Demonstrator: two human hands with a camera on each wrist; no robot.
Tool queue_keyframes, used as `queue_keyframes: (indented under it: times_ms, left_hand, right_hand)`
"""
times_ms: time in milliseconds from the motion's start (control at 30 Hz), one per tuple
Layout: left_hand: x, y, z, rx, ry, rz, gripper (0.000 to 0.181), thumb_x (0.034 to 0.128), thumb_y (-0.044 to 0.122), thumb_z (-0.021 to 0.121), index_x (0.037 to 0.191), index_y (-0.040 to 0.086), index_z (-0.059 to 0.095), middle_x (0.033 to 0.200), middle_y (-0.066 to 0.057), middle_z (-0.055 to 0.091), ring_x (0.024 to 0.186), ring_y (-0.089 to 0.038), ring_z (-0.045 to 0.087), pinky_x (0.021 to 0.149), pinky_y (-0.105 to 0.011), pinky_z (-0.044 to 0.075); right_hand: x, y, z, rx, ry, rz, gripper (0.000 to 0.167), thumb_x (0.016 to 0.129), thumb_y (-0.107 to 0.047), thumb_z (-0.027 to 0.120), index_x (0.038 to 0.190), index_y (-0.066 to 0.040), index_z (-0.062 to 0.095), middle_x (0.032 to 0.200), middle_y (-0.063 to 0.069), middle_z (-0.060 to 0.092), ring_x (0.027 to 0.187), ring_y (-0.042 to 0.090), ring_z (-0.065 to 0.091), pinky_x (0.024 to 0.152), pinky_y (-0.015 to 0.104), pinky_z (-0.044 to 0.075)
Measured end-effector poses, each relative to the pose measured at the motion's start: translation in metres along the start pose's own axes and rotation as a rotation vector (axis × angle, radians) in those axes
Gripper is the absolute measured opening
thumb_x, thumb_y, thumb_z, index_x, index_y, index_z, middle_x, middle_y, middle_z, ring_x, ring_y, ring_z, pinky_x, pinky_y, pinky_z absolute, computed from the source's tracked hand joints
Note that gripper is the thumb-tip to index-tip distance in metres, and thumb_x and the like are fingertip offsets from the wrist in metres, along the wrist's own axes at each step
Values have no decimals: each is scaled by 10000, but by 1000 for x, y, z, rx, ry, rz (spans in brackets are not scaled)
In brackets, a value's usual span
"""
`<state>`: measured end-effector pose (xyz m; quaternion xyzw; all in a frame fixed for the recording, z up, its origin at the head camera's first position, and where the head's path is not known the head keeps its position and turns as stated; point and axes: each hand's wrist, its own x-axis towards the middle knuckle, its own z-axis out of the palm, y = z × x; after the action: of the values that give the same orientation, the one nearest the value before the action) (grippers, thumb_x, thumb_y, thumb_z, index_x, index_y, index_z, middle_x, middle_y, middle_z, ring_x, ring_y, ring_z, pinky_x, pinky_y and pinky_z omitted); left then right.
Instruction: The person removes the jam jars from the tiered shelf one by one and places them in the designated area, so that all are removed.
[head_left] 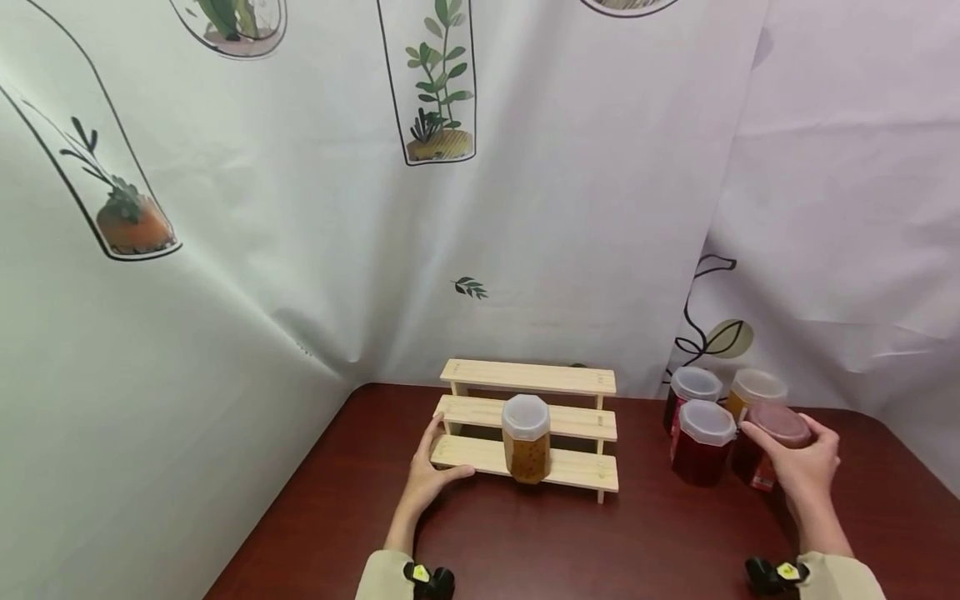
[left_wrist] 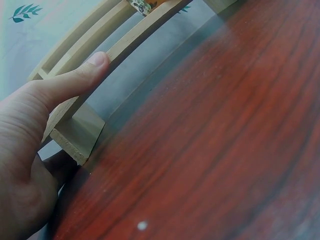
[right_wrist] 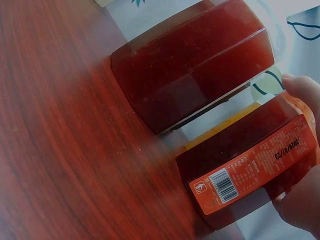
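Observation:
A three-tier wooden display rack [head_left: 528, 377] stands on the table, and my left hand [head_left: 427, 479] holds its left end. In the left wrist view the thumb [left_wrist: 82, 80] presses the front edge of the lowest board; the other fingers are largely hidden. On the rack's lowest step sits a jar of amber jam [head_left: 527, 454] with a white lid. Far to the right, my right hand [head_left: 808, 467] grips a dark red jam jar [head_left: 780, 423] around its reddish lid. The right wrist view shows that jar's orange label [right_wrist: 255, 165] with a barcode.
Beside the held jar is another red jam jar [head_left: 702, 450] with a white lid. Behind stand a dark jar [head_left: 693, 385] and a yellowish jar [head_left: 756, 387]. The dark red wooden table [head_left: 562, 550] meets a printed white curtain [head_left: 600, 208] at the back and left.

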<state>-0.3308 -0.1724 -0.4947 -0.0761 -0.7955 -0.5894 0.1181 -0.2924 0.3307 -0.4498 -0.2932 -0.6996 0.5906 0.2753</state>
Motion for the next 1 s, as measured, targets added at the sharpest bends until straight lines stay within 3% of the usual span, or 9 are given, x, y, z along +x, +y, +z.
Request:
queue_keyframes:
  times_ms: [133,233,500,800,1000]
  left_hand:
    - [4,-7,-2,11,-5,19,1044,661,101,898,1522,248,326,1487,-179,432,1357,-315,425,1093,-532,321]
    - [5,-8,-2,12,-12,20,1042,662,127,902,1521,261,328,1485,-178,434,1358,-316,421,1098,-537,314]
    - [2,-9,-1,12,-6,4,1052,646,125,910,1519,247,335,1468,-185,449,1349,-310,422,1107,-527,299]
    - [0,-8,0,4,2,-7,1052,644,131,912,1516,254,338,1461,-200,444,1345,-328,415,1115,-536,276]
    - [2,-9,1,12,2,-1,1055,643,119,912,1517,250,336,1441,-189,463,1319,-307,430,1109,-529,284]
  right_hand:
    - [-1,0,2,19,-35,25,879,772,-306,819,1468,-317,282,1170,-309,255,1334,114,193,1165,339,229]
    - [-2,-1,2,20,-51,30,884,790,-316,803,1480,-313,251,1194,-308,233,1340,140,145,1163,371,218]
    - [-5,2,3,13,-34,0,828,803,-278,798,1449,-312,281,1190,-274,279,1255,51,306,1099,241,305]
    - [-3,3,4,28,-45,-30,814,823,-256,779,1465,-282,280,1226,-253,318,1223,20,349,1104,229,301]
    - [-4,1,2,11,-51,-38,835,834,-262,768,1502,-245,267,1429,-44,348,1293,108,333,1139,259,286]
